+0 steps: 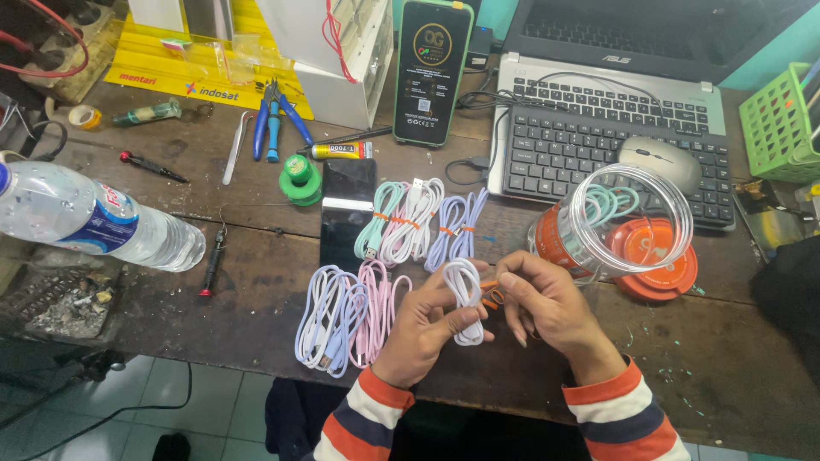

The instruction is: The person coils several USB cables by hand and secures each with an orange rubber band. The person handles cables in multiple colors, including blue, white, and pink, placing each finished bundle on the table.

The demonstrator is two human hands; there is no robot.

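The table (213, 316) is crowded, and the tilted clear jar (598, 224) lies just beside the right hand (547, 303); a careless elbow could roll it. The left hand (427, 329) has its fingers closed round a coiled white cable (465, 299), held above the table's front edge. The right fingers pinch an orange tie (490, 293) at the coil; a loose pinch could let the loops spring open.

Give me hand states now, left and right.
Left hand: closed around a coiled white cable.
Right hand: pinching the orange tie on that cable.
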